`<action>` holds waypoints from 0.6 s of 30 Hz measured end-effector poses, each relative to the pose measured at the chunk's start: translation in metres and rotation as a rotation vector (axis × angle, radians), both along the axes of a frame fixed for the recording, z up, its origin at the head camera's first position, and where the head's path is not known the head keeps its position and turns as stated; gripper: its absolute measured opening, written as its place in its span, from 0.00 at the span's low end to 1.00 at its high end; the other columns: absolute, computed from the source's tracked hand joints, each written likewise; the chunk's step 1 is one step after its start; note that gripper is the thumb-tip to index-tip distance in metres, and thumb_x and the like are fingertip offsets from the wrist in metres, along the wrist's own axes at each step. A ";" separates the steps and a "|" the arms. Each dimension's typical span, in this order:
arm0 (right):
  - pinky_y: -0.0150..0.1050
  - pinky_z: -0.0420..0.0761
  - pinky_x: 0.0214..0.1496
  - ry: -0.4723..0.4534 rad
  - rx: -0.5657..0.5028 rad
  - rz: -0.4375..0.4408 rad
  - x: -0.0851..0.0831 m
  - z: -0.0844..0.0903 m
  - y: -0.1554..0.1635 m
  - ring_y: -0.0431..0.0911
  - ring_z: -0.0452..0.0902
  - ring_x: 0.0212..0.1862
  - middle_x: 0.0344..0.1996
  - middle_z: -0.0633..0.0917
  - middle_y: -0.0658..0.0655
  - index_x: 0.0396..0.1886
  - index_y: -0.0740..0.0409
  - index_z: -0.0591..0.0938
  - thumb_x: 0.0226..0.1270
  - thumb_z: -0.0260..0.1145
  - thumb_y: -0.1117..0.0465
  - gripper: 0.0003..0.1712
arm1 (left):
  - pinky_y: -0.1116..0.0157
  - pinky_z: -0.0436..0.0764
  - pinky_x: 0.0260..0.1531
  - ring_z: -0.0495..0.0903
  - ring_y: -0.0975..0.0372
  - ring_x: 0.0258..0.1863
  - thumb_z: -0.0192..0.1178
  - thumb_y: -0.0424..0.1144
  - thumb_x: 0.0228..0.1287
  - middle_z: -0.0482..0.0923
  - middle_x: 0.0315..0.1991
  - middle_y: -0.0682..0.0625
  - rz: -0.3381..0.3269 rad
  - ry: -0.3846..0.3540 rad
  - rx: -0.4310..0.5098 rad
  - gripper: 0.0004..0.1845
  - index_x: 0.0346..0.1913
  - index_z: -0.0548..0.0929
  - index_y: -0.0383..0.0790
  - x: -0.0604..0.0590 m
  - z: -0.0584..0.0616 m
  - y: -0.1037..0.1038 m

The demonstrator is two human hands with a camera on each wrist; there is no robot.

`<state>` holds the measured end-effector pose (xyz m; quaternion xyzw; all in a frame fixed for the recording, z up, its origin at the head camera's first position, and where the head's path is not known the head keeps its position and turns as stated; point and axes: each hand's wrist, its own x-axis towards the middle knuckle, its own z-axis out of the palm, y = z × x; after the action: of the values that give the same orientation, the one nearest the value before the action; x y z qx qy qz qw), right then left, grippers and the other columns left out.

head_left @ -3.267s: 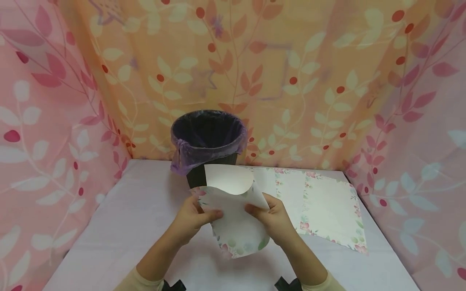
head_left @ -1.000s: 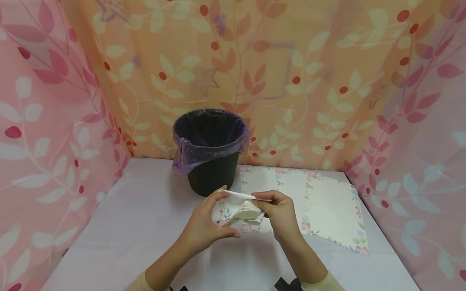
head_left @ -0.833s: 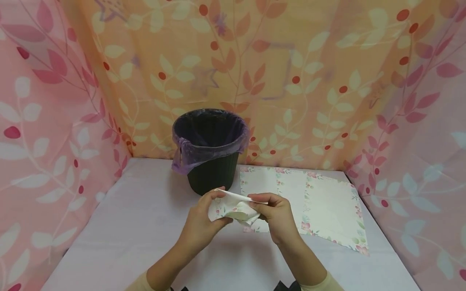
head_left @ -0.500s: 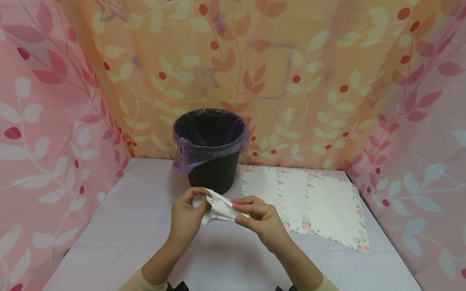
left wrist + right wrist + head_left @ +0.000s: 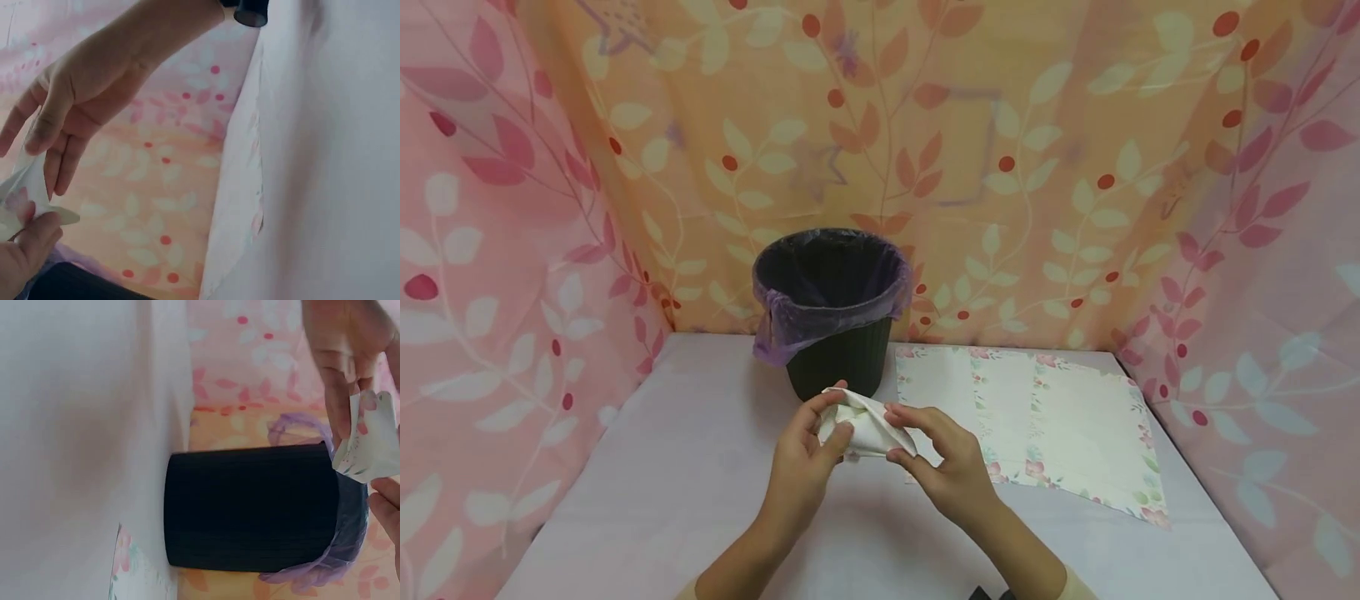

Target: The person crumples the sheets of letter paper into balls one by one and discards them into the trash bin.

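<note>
To pack my crumpled paper (image 5: 862,425) tight, I should press inward evenly from both sides, tucking loose corners under my fingers. My left hand (image 5: 805,462) curls round its near side, thumb on top, while my right hand (image 5: 943,467) pinches its right edge. Both hover above the desk (image 5: 662,467), the bin (image 5: 835,312) just beyond my fingertips.

No readable text, label, brand or number — only floral prints.

Floral curtain walls (image 5: 970,150), lilac-covered table (image 5: 647,492)
</note>
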<state>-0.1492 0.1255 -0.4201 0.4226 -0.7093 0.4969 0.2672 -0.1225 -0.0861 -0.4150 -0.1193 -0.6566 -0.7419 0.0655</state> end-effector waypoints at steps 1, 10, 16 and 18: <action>0.40 0.80 0.64 0.044 -0.004 0.002 -0.001 0.000 0.000 0.52 0.84 0.58 0.54 0.86 0.61 0.61 0.64 0.80 0.53 0.79 0.73 0.33 | 0.66 0.82 0.57 0.63 0.55 0.76 0.68 0.36 0.68 0.62 0.77 0.55 -0.011 0.007 -0.019 0.30 0.69 0.69 0.43 0.002 0.000 0.001; 0.54 0.82 0.61 0.143 -0.016 0.045 -0.008 -0.006 -0.006 0.57 0.88 0.50 0.43 0.90 0.61 0.44 0.64 0.83 0.52 0.79 0.72 0.20 | 0.64 0.87 0.43 0.78 0.55 0.57 0.82 0.39 0.49 0.74 0.66 0.51 0.088 -0.009 -0.149 0.43 0.69 0.74 0.57 0.004 -0.005 0.004; 0.49 0.83 0.61 -0.086 -0.101 0.089 -0.006 -0.013 -0.004 0.52 0.88 0.46 0.38 0.90 0.60 0.39 0.61 0.87 0.49 0.78 0.77 0.16 | 0.63 0.88 0.37 0.82 0.52 0.47 0.80 0.39 0.53 0.79 0.58 0.48 0.079 0.003 -0.145 0.29 0.58 0.81 0.54 0.005 -0.008 0.011; 0.44 0.84 0.60 -0.240 -0.119 0.089 -0.004 -0.012 -0.001 0.51 0.85 0.48 0.44 0.87 0.58 0.42 0.59 0.87 0.52 0.78 0.75 0.17 | 0.63 0.88 0.35 0.81 0.52 0.45 0.79 0.40 0.54 0.80 0.56 0.47 0.049 0.015 -0.137 0.25 0.54 0.81 0.50 0.004 -0.008 0.012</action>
<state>-0.1528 0.1249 -0.4318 0.3745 -0.6862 0.5963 0.1826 -0.1182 -0.0742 -0.4225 -0.1129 -0.7079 -0.6925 0.0805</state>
